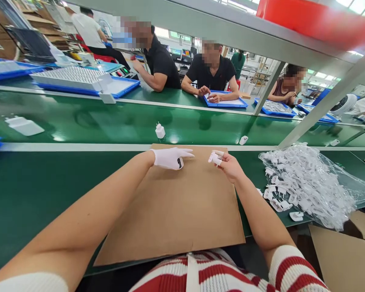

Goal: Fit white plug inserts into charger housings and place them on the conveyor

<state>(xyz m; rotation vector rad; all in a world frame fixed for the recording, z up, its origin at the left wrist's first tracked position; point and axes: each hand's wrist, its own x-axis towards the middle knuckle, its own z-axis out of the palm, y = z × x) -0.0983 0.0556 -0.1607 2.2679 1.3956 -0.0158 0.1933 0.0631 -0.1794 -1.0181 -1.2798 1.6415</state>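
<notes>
Near the far edge of a cardboard sheet (185,215), the gloved left hand (170,158) had its fingers stretched out to the right and its thumb side curled in, seemingly around a dark-ended piece (179,163). Just beside it, the right hand (229,165) had thumb and fingertips pinched together on what looked like a small white piece (212,157), though the white finger covers made that hard to tell.

Progress-wise, I'd call it mid-run: loads left in the heap of white plastic pieces (310,178) on the right, a few spaced along the green belt (109,127). Couldn't tell which were finished, tbh.

For elbow room, the cardboard ran bare back to the lap, overhanging the bench (42,174) edge. Beyond the hands, a pale rail (79,147) bordered the belt; rightward, the heap and a slanted post (322,101) made things tighter.
</notes>
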